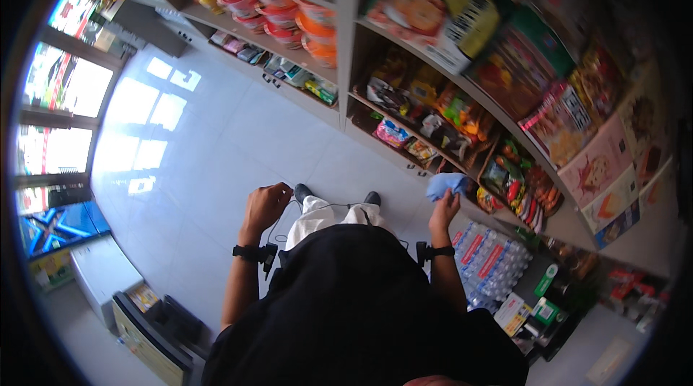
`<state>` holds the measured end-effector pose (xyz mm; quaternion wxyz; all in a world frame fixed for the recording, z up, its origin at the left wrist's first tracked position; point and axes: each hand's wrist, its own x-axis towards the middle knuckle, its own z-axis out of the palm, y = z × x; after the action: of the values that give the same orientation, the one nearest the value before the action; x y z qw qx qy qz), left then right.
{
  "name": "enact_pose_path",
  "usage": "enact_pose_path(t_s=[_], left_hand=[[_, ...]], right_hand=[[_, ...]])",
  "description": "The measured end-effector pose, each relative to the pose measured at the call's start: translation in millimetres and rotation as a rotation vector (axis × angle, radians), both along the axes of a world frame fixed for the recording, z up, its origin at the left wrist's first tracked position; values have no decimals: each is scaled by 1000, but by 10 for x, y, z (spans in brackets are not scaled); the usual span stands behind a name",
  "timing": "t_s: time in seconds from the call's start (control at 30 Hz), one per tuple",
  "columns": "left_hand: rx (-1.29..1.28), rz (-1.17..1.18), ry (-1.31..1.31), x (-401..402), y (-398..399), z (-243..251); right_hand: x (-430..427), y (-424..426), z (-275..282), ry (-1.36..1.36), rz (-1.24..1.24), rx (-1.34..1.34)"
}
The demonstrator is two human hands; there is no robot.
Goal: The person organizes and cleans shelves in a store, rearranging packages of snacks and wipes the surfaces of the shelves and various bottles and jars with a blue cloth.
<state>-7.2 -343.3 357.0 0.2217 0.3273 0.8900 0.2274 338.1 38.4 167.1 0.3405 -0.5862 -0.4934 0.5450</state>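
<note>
In my right hand (pixel 445 208) is a crumpled light-blue cloth (pixel 447 186), pinched between the fingers beside the lower shelves of snacks. My left hand (pixel 267 203) hangs over the floor with its fingers curled; a thin dark cable (pixel 279 219) runs down close to it, and I cannot tell whether the fingers touch it. Both wrists wear black straps with small devices. Shelving (pixel 346 39) ahead holds stacked instant-noodle tubs (pixel 281 15), and baskets of packaged snacks (pixel 455 115) stand to the right.
Shrink-wrapped water bottles (pixel 490 259) stand at my right, near a dark counter with cards (pixel 544 299). Large snack packets (pixel 541 77) line the upper right shelf. To the left are glass doors (pixel 59 83), a white cabinet (pixel 105 272) and a monitor (pixel 151 337). Drawer handles (pixel 270 81) face the tiled floor.
</note>
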Motion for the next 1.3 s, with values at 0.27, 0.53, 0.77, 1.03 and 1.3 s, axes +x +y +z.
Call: enact_pose_path(t_s=[0.27, 0.53, 0.77, 1.03, 1.3], left_hand=[[77, 194, -8, -520, -882, -138], [82, 496, 12, -940, -2125, -242], [82, 650, 47, -1293, -2865, -265], [61, 700, -24, -1972, -2976, -528], [46, 710, -10, -3256, -3084, -486]], right_hand=[[-1221, -279, -194, 11, 403, -259], [-2878, -773, 100, 392, 408, -634], [-3963, -623, 3, 635, 238, -662], [-4960, -650, 227, 522, 252, -436], [-6497, -1268, 394, 576, 267, -531]])
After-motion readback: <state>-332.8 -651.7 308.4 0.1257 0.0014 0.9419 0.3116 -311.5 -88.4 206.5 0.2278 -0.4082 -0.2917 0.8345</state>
